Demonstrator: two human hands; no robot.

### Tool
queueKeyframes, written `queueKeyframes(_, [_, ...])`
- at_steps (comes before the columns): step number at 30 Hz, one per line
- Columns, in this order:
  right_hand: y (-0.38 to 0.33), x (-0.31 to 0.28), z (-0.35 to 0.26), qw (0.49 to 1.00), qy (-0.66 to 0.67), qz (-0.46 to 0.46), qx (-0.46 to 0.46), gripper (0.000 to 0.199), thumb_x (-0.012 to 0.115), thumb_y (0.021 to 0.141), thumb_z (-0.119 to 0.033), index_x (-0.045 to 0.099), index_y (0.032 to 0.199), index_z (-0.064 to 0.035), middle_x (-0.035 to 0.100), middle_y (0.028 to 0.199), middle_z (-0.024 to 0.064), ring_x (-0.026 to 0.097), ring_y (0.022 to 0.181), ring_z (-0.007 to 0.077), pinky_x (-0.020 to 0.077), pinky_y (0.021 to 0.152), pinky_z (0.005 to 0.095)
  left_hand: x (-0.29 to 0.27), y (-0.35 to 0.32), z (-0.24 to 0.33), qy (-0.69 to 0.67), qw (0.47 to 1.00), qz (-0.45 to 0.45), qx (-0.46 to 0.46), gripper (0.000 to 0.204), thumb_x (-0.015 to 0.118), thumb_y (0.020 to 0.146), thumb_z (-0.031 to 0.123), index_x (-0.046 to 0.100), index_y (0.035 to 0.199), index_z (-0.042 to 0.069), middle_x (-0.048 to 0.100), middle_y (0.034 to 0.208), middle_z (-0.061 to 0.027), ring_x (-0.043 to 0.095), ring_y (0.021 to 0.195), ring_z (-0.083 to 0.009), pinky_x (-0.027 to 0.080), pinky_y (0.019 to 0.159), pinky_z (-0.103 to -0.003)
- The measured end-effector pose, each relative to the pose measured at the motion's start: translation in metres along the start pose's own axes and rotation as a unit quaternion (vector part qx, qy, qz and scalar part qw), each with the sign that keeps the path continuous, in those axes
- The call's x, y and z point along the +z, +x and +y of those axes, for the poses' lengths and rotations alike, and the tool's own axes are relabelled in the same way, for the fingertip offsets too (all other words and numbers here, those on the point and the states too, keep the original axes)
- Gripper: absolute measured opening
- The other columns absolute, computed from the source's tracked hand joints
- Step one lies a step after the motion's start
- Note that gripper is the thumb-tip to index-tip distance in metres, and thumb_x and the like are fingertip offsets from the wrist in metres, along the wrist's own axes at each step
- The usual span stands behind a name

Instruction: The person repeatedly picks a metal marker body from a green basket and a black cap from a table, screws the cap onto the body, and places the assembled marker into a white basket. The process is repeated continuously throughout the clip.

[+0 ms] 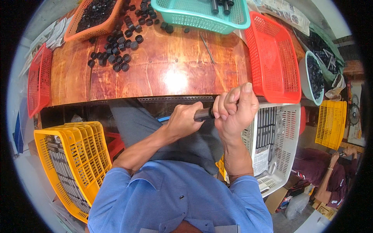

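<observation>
A dark grey metal tube (203, 114) is held in front of my waist, just below the table's front edge. Round one end my left hand (184, 121) is closed, with the knuckles upward. My right hand (235, 108) is wrapped round the other end, its thumb pointing up and away. Only a short stretch of the tube shows between the hands. Whatever sits on the tube's end inside my right fist is hidden. Many loose black round caps (118, 46) lie on the tabletop beyond my left hand.
Beyond the wooden table's front edge (147, 93) stand an orange basket (81, 35), a teal basket (200, 21) and a red basket (272, 58). A thin rod (207, 48) lies there. A yellow crate (91, 151) and a white crate (285, 151) flank me. Another person (324, 174) works at right.
</observation>
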State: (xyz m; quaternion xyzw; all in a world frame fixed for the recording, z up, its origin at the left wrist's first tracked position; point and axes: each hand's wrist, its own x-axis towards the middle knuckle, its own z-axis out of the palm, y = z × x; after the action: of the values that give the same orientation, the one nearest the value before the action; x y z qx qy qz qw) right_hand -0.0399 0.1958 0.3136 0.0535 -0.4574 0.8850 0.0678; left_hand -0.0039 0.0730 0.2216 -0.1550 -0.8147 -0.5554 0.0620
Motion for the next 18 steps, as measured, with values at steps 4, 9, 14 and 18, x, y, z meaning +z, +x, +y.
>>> queueKeyframes(4, [0.004,-0.013,0.005,0.997,0.037,-0.061,0.001,0.039,0.038,0.108,-0.029,0.047,0.078,-0.0064,0.032,0.051,-0.003,0.028,0.035,0.0073,0.0301,0.033,0.0254,0.007,0.005,-0.007,-0.043,0.999,-0.009,0.008,0.023,0.077,0.078,0.012,0.057,0.078,0.002,0.058,0.063,-0.0192,0.06,0.057,-0.0359,0.047,0.051,-0.041])
queueKeyframes(9, [0.003,-0.02,-0.053,0.998,-0.024,0.048,-0.039,0.012,0.052,0.099,-0.01,0.052,0.089,-0.004,0.042,0.058,-0.0005,0.034,0.04,0.0066,0.0294,0.035,0.0227,0.002,0.005,0.003,-0.103,0.993,-0.046,-0.032,0.031,0.079,0.082,0.022,0.057,0.081,0.001,0.046,0.059,-0.0114,0.047,0.052,-0.0176,0.043,0.052,-0.033])
queueKeyframes(14, [-0.044,-0.049,-0.059,0.882,-0.462,-0.029,0.093,0.021,0.078,0.075,-0.001,0.067,0.093,-0.0024,0.063,0.084,0.0022,0.06,0.074,0.0081,0.0475,0.067,0.0229,0.015,0.001,0.008,-0.372,0.907,-0.117,-0.16,0.029,0.064,0.091,0.022,0.052,0.11,0.004,0.056,0.091,-0.0041,0.052,0.083,-0.0108,0.045,0.075,-0.028])
queueKeyframes(18, [-0.067,-0.051,-0.048,0.789,-0.601,-0.09,0.086,0.034,0.079,0.076,-0.011,0.067,0.108,-0.0084,0.064,0.087,0.0087,0.066,0.076,0.0261,0.0528,0.067,0.0335,0.041,-0.002,0.018,-0.428,0.899,-0.059,-0.07,0.041,0.056,0.098,0.038,0.05,0.119,0.004,0.054,0.112,-0.0118,0.053,0.105,-0.0198,0.043,0.093,-0.036])
